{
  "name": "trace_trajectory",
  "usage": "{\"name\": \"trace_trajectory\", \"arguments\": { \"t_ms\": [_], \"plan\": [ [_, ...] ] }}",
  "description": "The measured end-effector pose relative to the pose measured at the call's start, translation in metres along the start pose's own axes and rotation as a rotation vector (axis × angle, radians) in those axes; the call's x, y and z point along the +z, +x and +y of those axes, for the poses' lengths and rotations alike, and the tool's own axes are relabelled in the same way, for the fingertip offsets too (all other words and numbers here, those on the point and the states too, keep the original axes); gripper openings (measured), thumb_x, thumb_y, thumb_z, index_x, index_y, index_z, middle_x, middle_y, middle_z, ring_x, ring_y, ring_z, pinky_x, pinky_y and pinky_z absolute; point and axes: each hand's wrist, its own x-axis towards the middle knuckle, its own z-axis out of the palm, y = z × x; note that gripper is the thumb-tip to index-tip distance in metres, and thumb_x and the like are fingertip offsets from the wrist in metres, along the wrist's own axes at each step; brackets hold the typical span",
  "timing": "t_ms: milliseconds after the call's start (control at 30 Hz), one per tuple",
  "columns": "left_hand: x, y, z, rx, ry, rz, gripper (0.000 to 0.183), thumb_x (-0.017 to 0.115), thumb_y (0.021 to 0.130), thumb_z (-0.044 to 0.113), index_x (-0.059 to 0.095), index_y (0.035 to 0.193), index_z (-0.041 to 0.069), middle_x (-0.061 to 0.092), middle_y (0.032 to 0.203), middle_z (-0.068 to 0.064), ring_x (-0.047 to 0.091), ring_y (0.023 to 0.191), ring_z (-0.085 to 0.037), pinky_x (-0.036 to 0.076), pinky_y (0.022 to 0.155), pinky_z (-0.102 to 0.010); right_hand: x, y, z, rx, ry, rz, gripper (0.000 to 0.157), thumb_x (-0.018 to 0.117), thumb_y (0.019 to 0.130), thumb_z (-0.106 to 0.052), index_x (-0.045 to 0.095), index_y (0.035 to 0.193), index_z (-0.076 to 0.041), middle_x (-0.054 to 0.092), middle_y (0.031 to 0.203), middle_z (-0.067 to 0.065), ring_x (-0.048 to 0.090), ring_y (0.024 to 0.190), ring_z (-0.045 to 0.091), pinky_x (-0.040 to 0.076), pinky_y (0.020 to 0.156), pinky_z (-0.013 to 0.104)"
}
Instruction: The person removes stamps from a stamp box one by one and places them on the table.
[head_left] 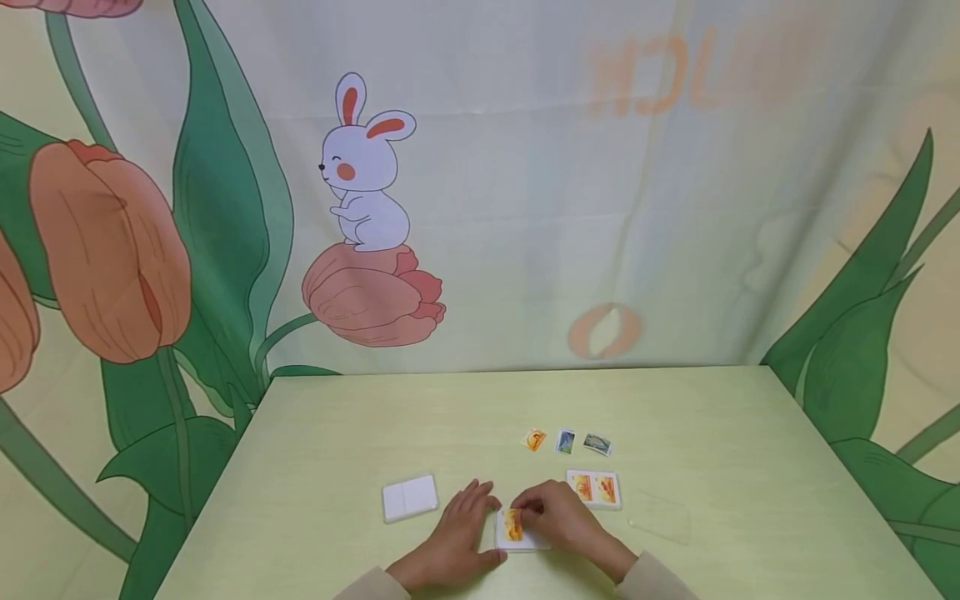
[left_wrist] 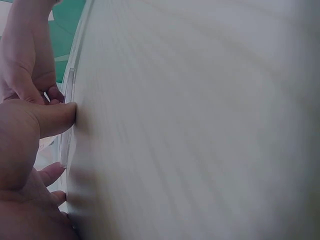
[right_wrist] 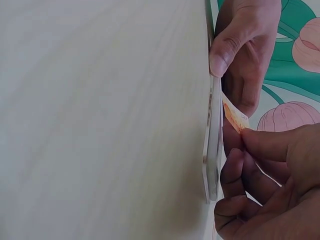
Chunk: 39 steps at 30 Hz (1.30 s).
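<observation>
A small orange-and-yellow stamp [head_left: 513, 525] is at a flat white case [head_left: 517, 546] near the table's front. My right hand [head_left: 562, 517] pinches the stamp [right_wrist: 235, 117] between thumb and fingertips. One end of the stamp stands tilted off the case in the right wrist view. My left hand [head_left: 461, 537] rests at the case's left side, fingers mostly straight. Its thumb [left_wrist: 60, 119] touches the near edge of the clear-rimmed case [left_wrist: 66, 145]. The right hand hides the case's right part.
Another white case [head_left: 409, 497] lies to the left. Behind my right hand sits a case with two orange stamps [head_left: 593, 503]. A clear lid [head_left: 660, 518] lies to its right. Farther back are an orange stamp [head_left: 534, 439], a blue-green stamp [head_left: 566, 442] and a grey-green stamp [head_left: 597, 443].
</observation>
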Motion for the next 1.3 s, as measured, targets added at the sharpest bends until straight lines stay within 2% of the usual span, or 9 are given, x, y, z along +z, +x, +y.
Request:
{"name": "trace_trajectory", "arguments": {
  "t_ms": [133,500,867,1300],
  "plan": [
    [0.001,0.0,-0.001,0.002,0.004,0.007,0.056,0.072,0.086,0.037,0.045,0.128,0.012,0.031,0.156,-0.017,0.019,0.149,-0.039,0.018,0.12,-0.059,0.0,0.0,0.0,0.007,0.011,-0.009,0.011,0.069,0.088,-0.009,0.078,0.092,-0.014,0.076,0.087,-0.002,0.066,0.079,0.005,0.051,0.072,0.022],
    [0.003,-0.002,-0.001,0.006,0.002,0.018,0.055,0.071,0.086,0.037,0.046,0.127,0.012,0.032,0.156,-0.017,0.02,0.149,-0.039,0.019,0.12,-0.059,-0.002,-0.001,-0.002,0.008,0.019,0.011,0.012,0.07,0.085,-0.007,0.076,0.087,-0.017,0.074,0.082,-0.007,0.058,0.071,-0.002,0.048,0.067,0.018],
    [0.001,-0.002,0.0,0.003,0.011,0.014,0.056,0.071,0.086,0.038,0.046,0.128,0.011,0.032,0.156,-0.016,0.02,0.149,-0.039,0.018,0.12,-0.059,-0.021,0.003,-0.012,0.006,0.016,0.05,0.01,0.069,0.089,-0.012,0.074,0.086,-0.02,0.069,0.078,-0.01,0.056,0.071,0.001,0.047,0.063,0.019],
    [0.001,-0.002,0.0,0.014,0.02,0.027,0.057,0.071,0.086,0.038,0.045,0.128,0.01,0.034,0.154,-0.017,0.022,0.148,-0.039,0.019,0.12,-0.058,-0.043,0.019,-0.019,0.014,0.058,0.14,0.004,0.07,0.091,-0.018,0.073,0.09,-0.016,0.069,0.08,-0.006,0.06,0.073,0.007,0.049,0.063,0.021]
  ]
}}
